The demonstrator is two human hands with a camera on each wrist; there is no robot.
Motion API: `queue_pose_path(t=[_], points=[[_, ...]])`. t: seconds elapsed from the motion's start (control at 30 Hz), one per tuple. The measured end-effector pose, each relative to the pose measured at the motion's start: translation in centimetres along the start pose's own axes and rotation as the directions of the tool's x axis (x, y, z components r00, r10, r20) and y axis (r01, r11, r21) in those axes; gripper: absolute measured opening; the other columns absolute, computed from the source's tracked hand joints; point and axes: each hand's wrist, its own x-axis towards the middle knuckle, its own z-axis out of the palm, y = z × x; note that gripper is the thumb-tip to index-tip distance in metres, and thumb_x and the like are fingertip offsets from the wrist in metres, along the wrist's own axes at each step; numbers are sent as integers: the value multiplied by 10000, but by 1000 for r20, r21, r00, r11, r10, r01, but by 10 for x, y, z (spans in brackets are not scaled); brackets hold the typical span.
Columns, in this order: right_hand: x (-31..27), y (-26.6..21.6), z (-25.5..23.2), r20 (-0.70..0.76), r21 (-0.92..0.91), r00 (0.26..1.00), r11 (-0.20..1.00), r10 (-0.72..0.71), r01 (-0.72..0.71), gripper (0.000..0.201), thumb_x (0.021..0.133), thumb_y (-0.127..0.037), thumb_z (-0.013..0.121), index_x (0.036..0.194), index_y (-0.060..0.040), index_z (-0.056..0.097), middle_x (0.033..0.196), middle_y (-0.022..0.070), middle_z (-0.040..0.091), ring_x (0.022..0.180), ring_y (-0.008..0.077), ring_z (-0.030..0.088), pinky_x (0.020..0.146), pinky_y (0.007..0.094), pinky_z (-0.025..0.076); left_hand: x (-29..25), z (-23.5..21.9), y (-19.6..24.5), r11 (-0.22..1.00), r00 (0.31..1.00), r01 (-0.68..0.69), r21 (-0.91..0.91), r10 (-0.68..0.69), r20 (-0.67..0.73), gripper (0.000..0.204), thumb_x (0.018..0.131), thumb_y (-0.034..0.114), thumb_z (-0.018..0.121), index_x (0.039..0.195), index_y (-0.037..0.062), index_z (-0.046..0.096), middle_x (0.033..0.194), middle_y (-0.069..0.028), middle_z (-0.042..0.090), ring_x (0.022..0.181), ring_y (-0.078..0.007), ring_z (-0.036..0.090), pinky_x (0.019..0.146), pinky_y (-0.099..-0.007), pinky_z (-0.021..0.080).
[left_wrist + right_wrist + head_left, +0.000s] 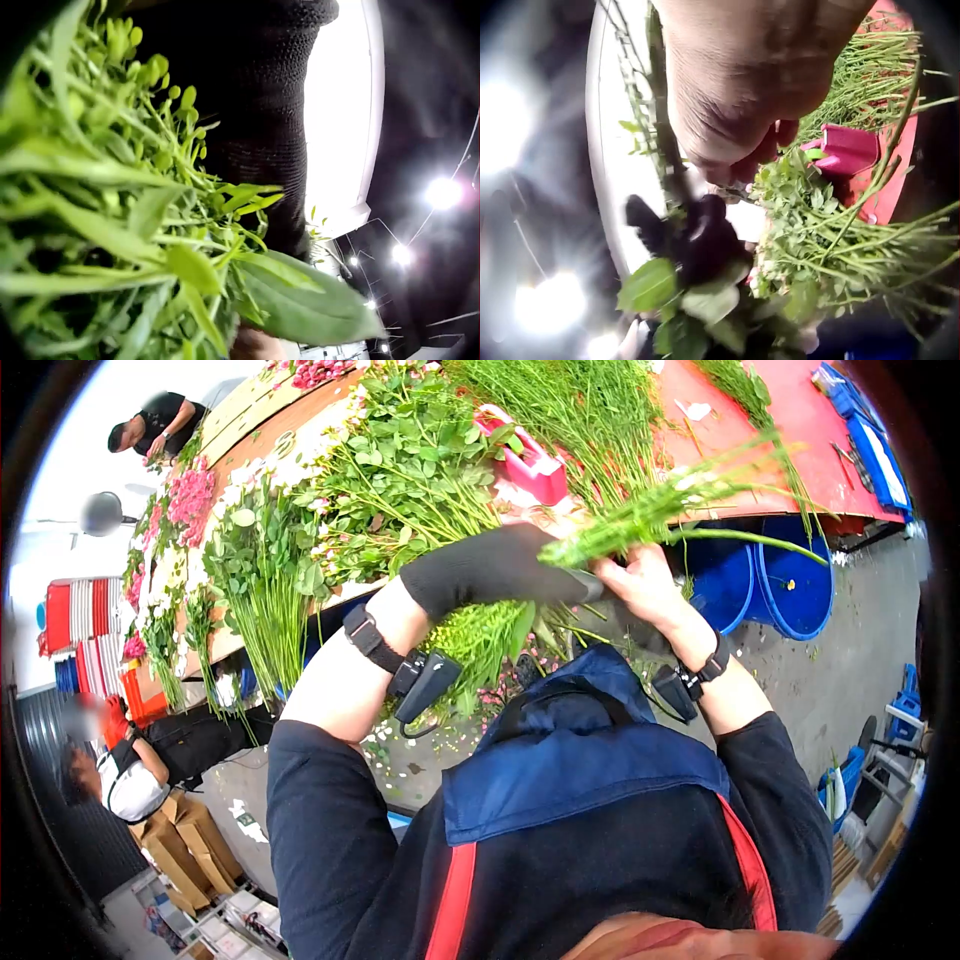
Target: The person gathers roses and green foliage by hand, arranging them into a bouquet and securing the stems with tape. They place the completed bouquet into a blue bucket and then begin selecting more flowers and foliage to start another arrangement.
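In the head view, my left hand, in a black glove (490, 572), curls round a bunch of green stems (640, 520) whose cut ends point right. Leafy greenery (470, 655) hangs below that hand. My bare right hand (645, 585) is against the bunch at the left fingertips, its thumb and fingers bent in on the stems. The left wrist view has the glove (251, 112) beside dense leaves (150, 217). From the right wrist, the bare hand (750, 82) covers part of the stems (660, 97), just above the gloved fingers (709, 236).
Flower bunches (265, 550) and stems cover the table (800, 450). A pink holder (535, 470) stands among them. Blue bins (795, 585) are at the right below the table edge. Two people are at the left; cuttings litter the floor (430, 760).
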Motion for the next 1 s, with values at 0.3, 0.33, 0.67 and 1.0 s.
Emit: queue_pose_path(t=[0.3, 0.33, 0.67, 1.0], points=[[-33, 4, -76, 231, 856, 930, 394, 284, -334, 206, 879, -118, 617, 1037, 13, 622, 883, 57, 635, 704, 123, 588, 649, 246, 476, 90, 25, 3, 347, 817, 309, 885, 379, -434, 495, 772, 589, 608, 749, 98, 541, 575, -124, 571, 518, -290, 610, 446, -406, 454], [-42, 10, -104, 141, 501, 936, 792, 324, -349, 337, 826, -209, 695, 1090, -14, 617, 1001, 87, 637, 849, 183, 616, 786, 313, 490, 104, 28, 11, 269, 810, 317, 909, 421, -407, 477, 791, 576, 596, 773, 102, 545, 530, -113, 548, 492, -290, 593, 457, -406, 437], [-25, 136, -336, -472, -708, 802, 700, -365, -98, 312, 695, -8, 687, 998, -71, 648, 850, 129, 642, 791, 305, 639, 684, 356, 514, 288, 53, 194, -82, 558, 12, 997, 828, 62, 575, 748, 443, 644, 1230, 146, 548, 1142, -107, 580, 1152, -295, 494, 1019, -534, 301], [72, 339, -503, -716, -427, 659, 604, 229, -673, 384, 817, -362, 611, 1090, -95, 638, 918, 215, 666, 864, 364, 651, 764, 455, 496, 264, 95, 69, 589, 842, -118, 800, 487, -234, 300, 793, 247, 672, 1048, 93, 636, 909, -91, 644, 896, -281, 616, 769, -411, 459]])
